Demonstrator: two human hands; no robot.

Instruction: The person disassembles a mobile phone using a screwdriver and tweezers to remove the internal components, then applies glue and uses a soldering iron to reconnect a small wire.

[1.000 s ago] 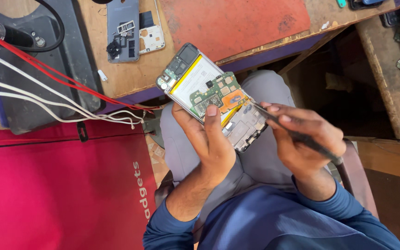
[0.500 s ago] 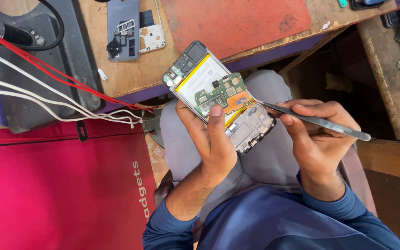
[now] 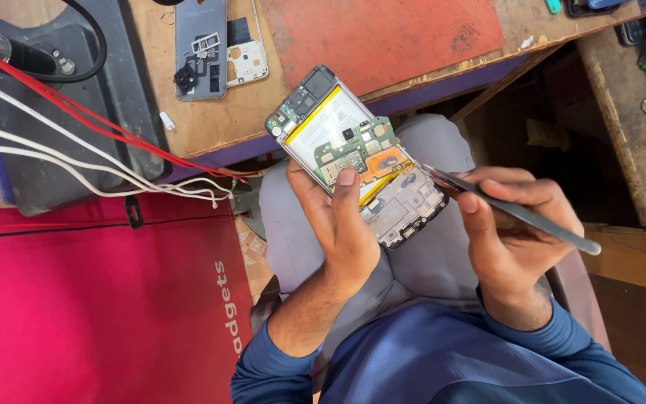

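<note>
- 1 opened phone [image 3: 360,153], back cover off, held over the lap just in front of the bench [image 3: 211,120] edge, tilted diagonally; camera end toward the bench.
- Inside phone: 1 pale battery w/ yellow edge, 1 green circuit board at mid-body, 1 orange flex patch beside it, 1 dark frame section at lower end.
- Left hand [image 3: 338,224]: grip closed round the phone from below, thumb pressed on top at the green board, fingers under the body.
- Right hand [image 3: 514,224]: grip pinched on 1 pair of metal tweezers [image 3: 510,206]; thumb + fingers pressed together on the shaft. Tip points at the phone's right edge, near the orange patch; touching or just short, can't tell.
- Tweezers' rear end sticks out past the right hand, toward lower right.
- On bench, well apart from the hands: 1 grey phone back cover [image 3: 202,49], inner side up, w/ 1 whitish inner plate [image 3: 247,52] just beside it, overlapping its right edge.
- 1 red mat [image 3: 383,37] on bench, behind the phone.
- 1 dark flat unit [image 3: 76,112] at bench left; 1 red wire [image 3: 76,116] + approx. 3 white wires [image 3: 61,161] run across it toward the bench edge.
- 1 magenta cloth [image 3: 91,307] w/ white lettering, lower left.
- Person seated; grey trousers, blue long sleeves.
</note>
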